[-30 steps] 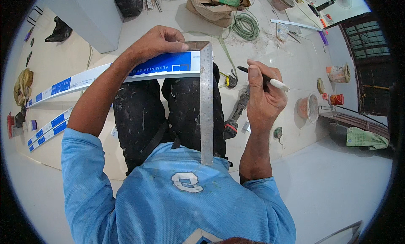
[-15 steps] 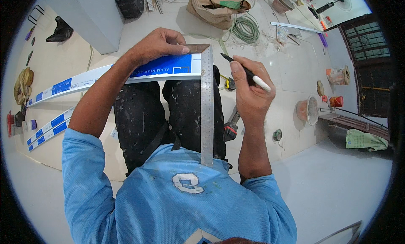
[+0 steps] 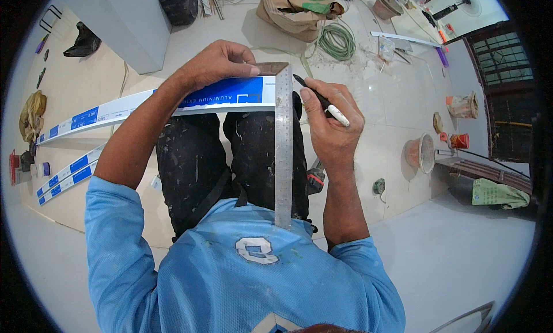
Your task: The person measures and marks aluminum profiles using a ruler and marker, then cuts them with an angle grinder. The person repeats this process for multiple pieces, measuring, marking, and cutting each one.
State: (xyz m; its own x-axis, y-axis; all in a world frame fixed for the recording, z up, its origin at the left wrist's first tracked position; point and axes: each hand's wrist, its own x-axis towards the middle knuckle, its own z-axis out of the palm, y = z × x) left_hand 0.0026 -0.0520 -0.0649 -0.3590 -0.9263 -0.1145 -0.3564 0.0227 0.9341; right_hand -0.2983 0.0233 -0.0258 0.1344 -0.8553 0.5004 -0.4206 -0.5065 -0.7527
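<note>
Across my thighs lies a long aluminium profile (image 3: pixel 193 99) wrapped in blue and white film. A try square (image 3: pixel 283 143) rests at its right end, its steel blade running back toward my shirt and its short stock along the profile's far edge. My left hand (image 3: pixel 222 59) is closed on the stock and the profile's far edge, thumb on top. My right hand (image 3: pixel 334 117) grips a black and white marker pen (image 3: pixel 325 101), its dark tip close to the right of the square's corner.
Two more film-wrapped profiles (image 3: pixel 72 174) lie on the floor at left. A red and black power tool (image 3: pixel 315 179) is beside my right leg. Ahead are a brown sack (image 3: pixel 288 16) and a coiled green hose (image 3: pixel 337 42). Buckets (image 3: pixel 419 153) stand at right; a pillar (image 3: pixel 124 28) rises at far left.
My right hand has moved left with the marker, bringing its tip nearer the square's corner. The left hand, square and profile stay nearly in place.
</note>
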